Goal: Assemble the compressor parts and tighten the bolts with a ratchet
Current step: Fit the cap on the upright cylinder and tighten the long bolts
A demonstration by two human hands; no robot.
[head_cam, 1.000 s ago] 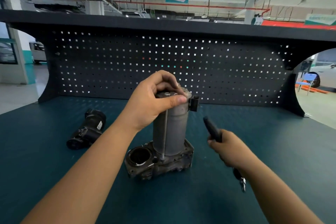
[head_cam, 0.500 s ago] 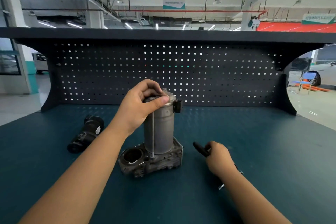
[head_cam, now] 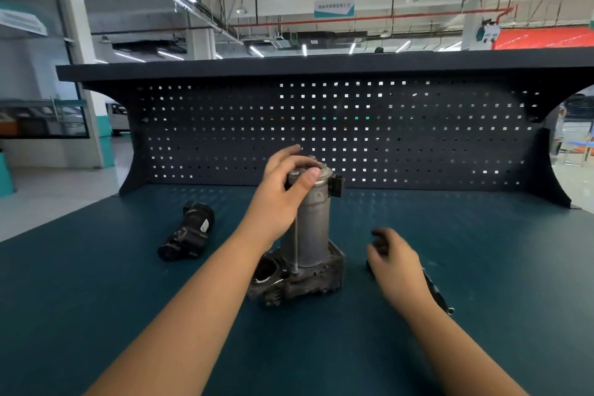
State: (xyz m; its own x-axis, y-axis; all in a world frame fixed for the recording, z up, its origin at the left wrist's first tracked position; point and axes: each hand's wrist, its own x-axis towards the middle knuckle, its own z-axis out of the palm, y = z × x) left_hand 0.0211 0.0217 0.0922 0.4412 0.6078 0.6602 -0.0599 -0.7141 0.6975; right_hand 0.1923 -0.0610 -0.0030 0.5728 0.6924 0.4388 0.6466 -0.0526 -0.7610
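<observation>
Deep teal covers the bench top. Behind it, a near-black pegboard carries a regular grid of small square holes. Centre frame: dull grey compressor cylinder, grimy brown-grey base. Left, a black part; upper right, a red banner.

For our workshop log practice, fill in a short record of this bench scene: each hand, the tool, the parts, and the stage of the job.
Left hand: grips the top of the upright cylinder, thumb on its cap
Right hand: over the ratchet; blurred, contact unclear
Ratchet: lies on the green mat, right of the base
Base: cylinder stands on it; long bolt runs down the cylinder's side
Spare part: black part lying left of the base, apart
Stage: ratchet not on any bolt
</observation>
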